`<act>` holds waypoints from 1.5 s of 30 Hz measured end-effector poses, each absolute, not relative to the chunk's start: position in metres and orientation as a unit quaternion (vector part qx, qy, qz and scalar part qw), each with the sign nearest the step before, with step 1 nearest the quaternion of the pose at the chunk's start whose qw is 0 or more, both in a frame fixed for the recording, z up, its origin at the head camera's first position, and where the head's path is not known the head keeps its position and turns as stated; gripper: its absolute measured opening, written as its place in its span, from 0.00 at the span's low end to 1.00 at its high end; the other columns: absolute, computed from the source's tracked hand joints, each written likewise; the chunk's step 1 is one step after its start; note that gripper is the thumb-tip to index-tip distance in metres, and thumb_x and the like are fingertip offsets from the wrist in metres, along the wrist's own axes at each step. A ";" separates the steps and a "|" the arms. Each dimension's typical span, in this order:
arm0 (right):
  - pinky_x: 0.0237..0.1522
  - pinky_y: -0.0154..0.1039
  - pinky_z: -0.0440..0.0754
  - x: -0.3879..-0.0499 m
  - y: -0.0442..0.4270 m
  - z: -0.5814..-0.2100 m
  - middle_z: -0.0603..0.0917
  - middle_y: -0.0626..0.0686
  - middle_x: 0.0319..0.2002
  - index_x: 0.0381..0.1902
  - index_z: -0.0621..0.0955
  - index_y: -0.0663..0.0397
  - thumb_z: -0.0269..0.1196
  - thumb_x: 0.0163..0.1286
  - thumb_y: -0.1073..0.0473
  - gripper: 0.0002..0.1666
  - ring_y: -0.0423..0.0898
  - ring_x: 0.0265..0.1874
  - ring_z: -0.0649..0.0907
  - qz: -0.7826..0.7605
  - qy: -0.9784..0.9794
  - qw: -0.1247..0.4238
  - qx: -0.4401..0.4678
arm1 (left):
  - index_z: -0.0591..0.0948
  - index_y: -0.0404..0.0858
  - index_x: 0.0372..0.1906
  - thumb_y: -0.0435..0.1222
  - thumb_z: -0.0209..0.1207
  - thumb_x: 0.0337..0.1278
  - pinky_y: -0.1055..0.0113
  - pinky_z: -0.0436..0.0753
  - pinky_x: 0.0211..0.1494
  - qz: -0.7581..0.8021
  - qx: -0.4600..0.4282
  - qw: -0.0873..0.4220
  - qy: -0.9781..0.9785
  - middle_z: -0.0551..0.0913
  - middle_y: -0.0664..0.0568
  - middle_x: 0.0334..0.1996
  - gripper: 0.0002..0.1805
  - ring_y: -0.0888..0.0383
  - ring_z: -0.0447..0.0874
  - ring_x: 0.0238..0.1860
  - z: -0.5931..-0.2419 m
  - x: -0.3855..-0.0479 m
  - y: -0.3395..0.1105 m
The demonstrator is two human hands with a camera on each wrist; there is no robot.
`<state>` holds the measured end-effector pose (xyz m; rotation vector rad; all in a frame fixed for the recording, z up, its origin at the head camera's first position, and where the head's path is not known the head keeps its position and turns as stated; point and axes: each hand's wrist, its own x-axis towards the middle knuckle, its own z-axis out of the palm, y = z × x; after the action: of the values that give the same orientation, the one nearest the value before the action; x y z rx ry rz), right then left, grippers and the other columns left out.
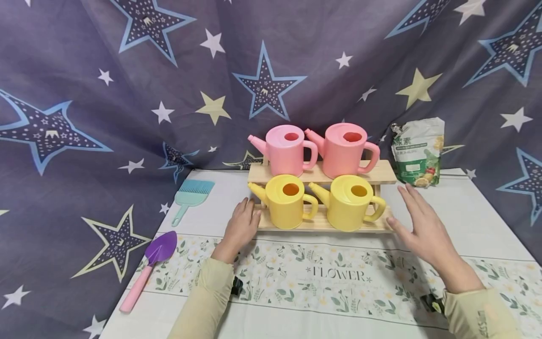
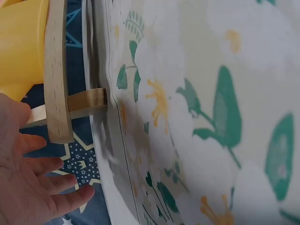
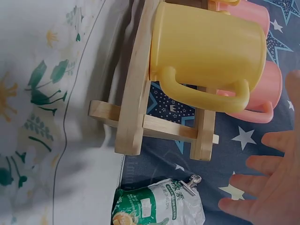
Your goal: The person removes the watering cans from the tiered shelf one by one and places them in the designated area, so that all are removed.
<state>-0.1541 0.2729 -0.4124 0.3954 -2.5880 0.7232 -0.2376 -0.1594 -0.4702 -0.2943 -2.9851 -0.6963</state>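
upright two-tier wooden rack (image 1: 386,175), pink watering cans (image 1: 285,159) above, yellow ones (image 1: 285,213) below

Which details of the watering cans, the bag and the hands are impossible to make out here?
Head view: most of the inside of the right yellow watering can, hidden by its top.
Head view: fine print on the bag, too small.
Left wrist view: part of the left hand, beyond the left edge.
Right wrist view: part of the right hand, beyond the right edge.
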 end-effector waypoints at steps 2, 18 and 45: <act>0.63 0.70 0.55 -0.155 0.274 -0.411 0.54 0.66 0.74 0.77 0.55 0.53 0.62 0.70 0.49 0.45 0.71 0.69 0.59 0.265 -0.929 0.213 0.143 | 0.60 0.32 0.73 0.47 0.40 0.76 0.46 0.57 0.71 -0.233 -0.093 0.031 -0.968 0.54 0.33 0.73 0.31 0.39 0.52 0.74 -0.471 -0.240 -0.159; 0.65 0.67 0.57 -0.160 0.271 -0.398 0.59 0.65 0.73 0.77 0.56 0.52 0.59 0.72 0.51 0.41 0.68 0.69 0.61 0.294 -0.914 0.237 0.146 | 0.66 0.37 0.71 0.47 0.48 0.74 0.46 0.67 0.66 -0.262 -0.062 0.037 -0.962 0.67 0.37 0.67 0.28 0.40 0.67 0.66 -0.473 -0.251 -0.150; 0.55 0.59 0.72 -0.181 0.258 -0.370 0.68 0.65 0.68 0.73 0.62 0.57 0.64 0.69 0.59 0.39 0.67 0.59 0.75 0.396 -0.880 0.225 0.131 | 0.78 0.36 0.59 0.48 0.45 0.75 0.48 0.78 0.50 -0.254 -0.024 0.064 -0.965 0.82 0.39 0.46 0.24 0.42 0.81 0.48 -0.478 -0.261 -0.139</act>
<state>-0.1809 0.2583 -0.3697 0.3624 -2.4283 1.0931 -0.2609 -0.1387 -0.4783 -0.0713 -2.9138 -0.7655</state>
